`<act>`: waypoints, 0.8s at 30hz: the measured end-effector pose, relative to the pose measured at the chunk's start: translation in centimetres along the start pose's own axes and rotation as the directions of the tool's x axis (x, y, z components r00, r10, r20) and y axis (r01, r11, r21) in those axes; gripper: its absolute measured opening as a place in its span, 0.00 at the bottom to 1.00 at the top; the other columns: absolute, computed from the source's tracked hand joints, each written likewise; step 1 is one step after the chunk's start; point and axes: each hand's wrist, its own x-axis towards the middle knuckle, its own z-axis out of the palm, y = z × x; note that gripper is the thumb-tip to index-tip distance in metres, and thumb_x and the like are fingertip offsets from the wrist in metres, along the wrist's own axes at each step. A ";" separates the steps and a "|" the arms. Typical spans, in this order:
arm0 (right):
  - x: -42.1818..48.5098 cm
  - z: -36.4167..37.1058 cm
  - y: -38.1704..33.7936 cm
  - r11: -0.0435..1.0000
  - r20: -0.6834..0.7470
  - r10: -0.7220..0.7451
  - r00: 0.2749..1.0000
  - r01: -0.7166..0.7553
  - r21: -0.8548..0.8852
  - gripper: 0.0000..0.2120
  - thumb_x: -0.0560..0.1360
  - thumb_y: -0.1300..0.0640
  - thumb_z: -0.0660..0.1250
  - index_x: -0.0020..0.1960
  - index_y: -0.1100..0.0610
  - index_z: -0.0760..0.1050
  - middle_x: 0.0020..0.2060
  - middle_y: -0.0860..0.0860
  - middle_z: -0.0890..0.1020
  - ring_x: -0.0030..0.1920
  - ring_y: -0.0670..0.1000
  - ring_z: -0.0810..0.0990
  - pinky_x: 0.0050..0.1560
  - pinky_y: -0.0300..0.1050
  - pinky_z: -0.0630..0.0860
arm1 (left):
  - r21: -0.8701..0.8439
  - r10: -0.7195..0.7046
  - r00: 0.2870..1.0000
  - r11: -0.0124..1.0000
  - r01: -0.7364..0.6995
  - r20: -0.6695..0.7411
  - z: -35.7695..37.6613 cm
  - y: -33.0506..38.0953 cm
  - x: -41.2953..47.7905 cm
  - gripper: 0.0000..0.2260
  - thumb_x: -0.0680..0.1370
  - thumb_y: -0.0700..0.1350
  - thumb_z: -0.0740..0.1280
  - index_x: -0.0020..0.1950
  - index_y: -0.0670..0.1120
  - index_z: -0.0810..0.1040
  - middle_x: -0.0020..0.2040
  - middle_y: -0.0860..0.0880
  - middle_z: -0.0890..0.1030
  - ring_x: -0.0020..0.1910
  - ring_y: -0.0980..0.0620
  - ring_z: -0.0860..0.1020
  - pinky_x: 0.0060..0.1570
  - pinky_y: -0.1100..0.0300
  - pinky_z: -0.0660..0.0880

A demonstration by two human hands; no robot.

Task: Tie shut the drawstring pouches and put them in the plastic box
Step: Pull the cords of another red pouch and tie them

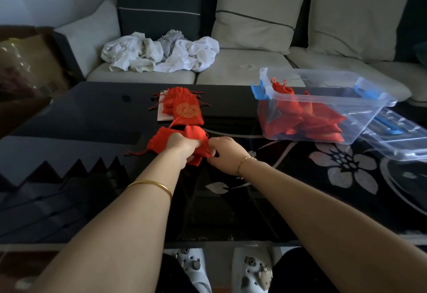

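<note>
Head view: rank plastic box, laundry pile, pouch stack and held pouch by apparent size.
1. plastic box
2. laundry pile, though farther off
3. pouch stack and held pouch look alike: unranked

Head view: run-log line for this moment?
left hand: grips red pouch | right hand: pinches it | plastic box: open, pouches inside | pouch stack: on table

- There is only one view, from a camera on the person's head, at the near side of the black table [92,112]
- It looks forward and down across the table, towards the sofa [242,68] on the far side
- It sits close: the left hand [182,147] and right hand [225,154] meet over the middle of the table, both gripping a red pouch [196,134]
- The view is wide, so the shoes [191,267] under the table's near edge fit in too
</note>
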 end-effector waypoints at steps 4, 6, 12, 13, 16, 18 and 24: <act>-0.5 -1.9 0.9 0.811 -0.200 0.374 0.905 -0.215 0.544 0.07 0.68 0.60 0.65 0.46 0.60 0.75 0.38 0.54 0.76 0.39 0.52 0.74 0.42 0.45 0.71 | -0.111 0.076 0.975 0.992 -0.053 0.209 0.8 1.8 -1.7 0.05 0.76 0.36 0.66 0.44 0.45 0.74 0.49 0.43 0.79 0.43 0.50 0.77 0.38 0.60 0.73; -1.0 -3.7 1.4 0.486 -0.081 0.485 0.871 -0.192 0.853 0.11 0.70 0.62 0.64 0.52 0.56 0.72 0.35 0.53 0.73 0.37 0.50 0.72 0.40 0.47 0.74 | -0.158 0.158 0.944 0.981 -0.115 0.289 1.1 2.6 -2.8 0.07 0.77 0.34 0.65 0.45 0.46 0.74 0.45 0.47 0.80 0.44 0.51 0.78 0.40 0.60 0.75; -6.3 -6.7 4.5 0.551 -0.112 0.346 0.932 -0.105 0.828 0.11 0.73 0.70 0.65 0.41 0.54 0.75 0.36 0.53 0.77 0.37 0.50 0.75 0.43 0.47 0.76 | -0.080 0.272 0.886 0.962 -0.262 0.376 3.8 3.3 -5.3 0.16 0.72 0.34 0.70 0.57 0.47 0.74 0.49 0.49 0.79 0.54 0.48 0.78 0.57 0.51 0.76; -6.6 -6.4 5.1 0.594 -0.127 0.352 0.927 -0.117 0.796 0.12 0.72 0.70 0.66 0.40 0.53 0.74 0.35 0.53 0.77 0.36 0.50 0.75 0.42 0.45 0.76 | -0.090 0.265 0.885 0.964 -0.249 0.383 4.0 3.4 -5.5 0.17 0.72 0.34 0.70 0.59 0.47 0.74 0.49 0.49 0.79 0.55 0.49 0.77 0.57 0.51 0.75; -7.7 -5.8 6.3 0.690 -0.140 0.363 0.921 -0.165 0.704 0.12 0.70 0.71 0.67 0.39 0.54 0.76 0.31 0.49 0.76 0.30 0.42 0.76 0.33 0.31 0.73 | -0.180 0.249 0.862 0.966 -0.187 0.442 4.9 3.7 -6.3 0.16 0.75 0.37 0.68 0.61 0.47 0.74 0.50 0.48 0.79 0.51 0.52 0.76 0.51 0.57 0.72; -8.1 -5.6 6.3 0.715 -0.130 0.365 0.922 -0.188 0.673 0.11 0.70 0.71 0.67 0.40 0.55 0.77 0.31 0.47 0.76 0.25 0.35 0.74 0.30 0.26 0.69 | -0.208 0.270 0.854 0.959 -0.195 0.445 5.4 3.6 -6.4 0.13 0.76 0.36 0.66 0.59 0.46 0.75 0.48 0.47 0.80 0.47 0.53 0.77 0.48 0.60 0.72; -8.0 -5.7 5.8 0.651 -0.111 0.474 0.873 -0.263 0.712 0.16 0.73 0.69 0.60 0.59 0.62 0.74 0.41 0.52 0.78 0.38 0.47 0.76 0.36 0.35 0.71 | -0.007 0.403 0.830 0.901 -0.434 0.385 6.7 3.2 -6.2 0.11 0.74 0.29 0.65 0.55 0.38 0.78 0.42 0.47 0.79 0.45 0.54 0.78 0.51 0.63 0.75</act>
